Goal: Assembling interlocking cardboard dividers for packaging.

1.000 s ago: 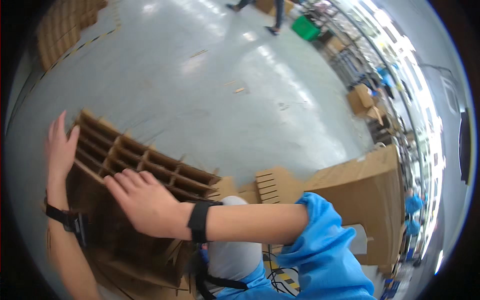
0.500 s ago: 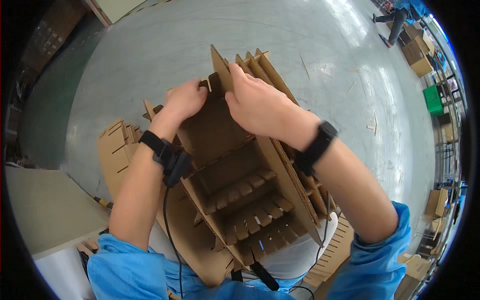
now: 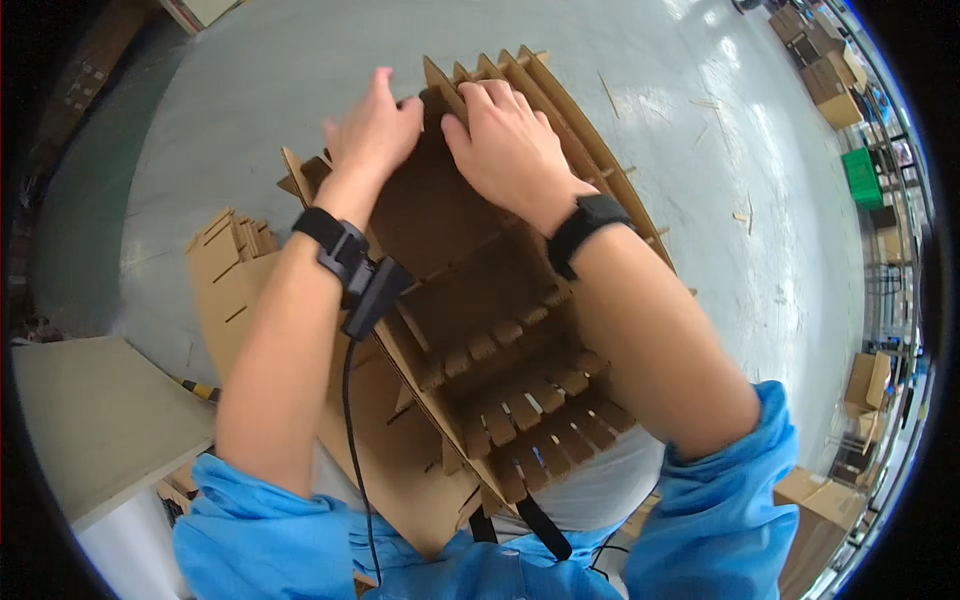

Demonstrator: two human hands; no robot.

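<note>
Cardboard divider [image 3: 485, 305] sits at the lap [image 3: 600, 490], near centre. Left hand [image 3: 372, 138], at its far left end, has fingers loosely spread, seemingly holding nothing; right hand [image 3: 512, 155] curls its fingers over a far panel edge. It looks light and stiff, but slotted tabs could bend; 2 outer walls seem the safest hold.

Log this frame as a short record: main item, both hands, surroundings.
main item: cardboard divider, slotted panels crossing into compartments
left hand: fingers apart, near the divider's far end; contact unclear
right hand: at the far end of the upright panels; grip unclear
wrists: black straps on both
left side: slotted cardboard sheets
floor: grey
far right: green bin
</note>
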